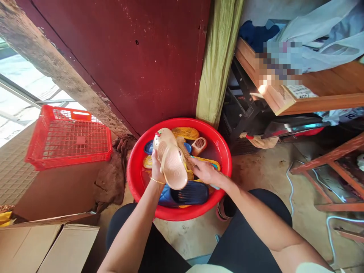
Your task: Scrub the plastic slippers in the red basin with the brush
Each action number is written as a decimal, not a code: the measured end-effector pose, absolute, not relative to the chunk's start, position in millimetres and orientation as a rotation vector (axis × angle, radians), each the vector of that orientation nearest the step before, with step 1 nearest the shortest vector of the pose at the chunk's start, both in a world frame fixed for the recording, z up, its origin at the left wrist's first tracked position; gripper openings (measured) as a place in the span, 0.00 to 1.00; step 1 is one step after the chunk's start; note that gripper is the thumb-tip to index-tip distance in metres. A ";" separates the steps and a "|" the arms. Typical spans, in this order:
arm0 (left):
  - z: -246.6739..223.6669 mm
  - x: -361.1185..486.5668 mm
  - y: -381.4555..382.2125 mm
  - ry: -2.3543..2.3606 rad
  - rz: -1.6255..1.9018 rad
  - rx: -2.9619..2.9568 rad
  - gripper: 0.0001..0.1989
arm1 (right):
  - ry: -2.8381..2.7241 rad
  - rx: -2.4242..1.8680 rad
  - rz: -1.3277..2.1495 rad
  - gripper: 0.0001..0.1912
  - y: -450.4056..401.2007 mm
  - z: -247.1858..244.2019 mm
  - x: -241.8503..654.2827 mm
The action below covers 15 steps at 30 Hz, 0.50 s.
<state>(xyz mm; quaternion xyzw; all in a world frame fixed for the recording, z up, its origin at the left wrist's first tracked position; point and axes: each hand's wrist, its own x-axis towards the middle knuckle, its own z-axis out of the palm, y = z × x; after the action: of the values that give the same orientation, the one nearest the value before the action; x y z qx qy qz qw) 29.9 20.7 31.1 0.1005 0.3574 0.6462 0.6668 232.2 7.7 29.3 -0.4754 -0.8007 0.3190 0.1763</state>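
Over a round red basin (133, 167), my left hand (157, 167) holds a beige clog (175, 168) by its side, its heel toward me and a small red ornament on the toe. My right hand (205, 170) grips a brown brush (183, 148) just right of the clog. Several shoes lie in water in the basin: a dark blue slipper (192, 192) at the near side, a yellow sole (185, 132) at the far side, and a tan slipper (199, 145) at the back right.
A red plastic crate (76, 138) stands at the left above cardboard boxes (68, 242). Behind the basin is a dark red door (148, 68). A wooden table (327, 104) with bags is at the upper right, and a reddish wooden frame (335, 163) is below it.
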 end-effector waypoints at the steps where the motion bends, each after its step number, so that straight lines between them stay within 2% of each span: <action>1: 33.6 31.7 18.9 0.806 1.459 0.225 0.27 | -2.259 -1.399 0.885 0.26 14.8 28.6 238.6; 8: 26.7 16.6 17.1 1.037 1.771 0.101 0.20 | -2.274 -1.979 0.561 0.32 56.5 23.7 276.1; 12: 5.2 7.7 13.7 1.228 1.616 -0.036 0.11 | -2.426 -2.092 0.490 0.32 65.0 20.9 265.1; 15: -7.9 3.3 12.7 1.367 1.551 -0.039 0.11 | -2.585 -2.087 0.501 0.30 64.7 25.0 254.9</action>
<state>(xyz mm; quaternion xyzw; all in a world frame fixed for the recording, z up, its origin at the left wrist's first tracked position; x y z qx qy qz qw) 3.3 12.7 -7.9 -0.0160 0.5682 0.6446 0.5113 254.9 64.7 25.0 -0.6174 -0.7648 0.1482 -0.1088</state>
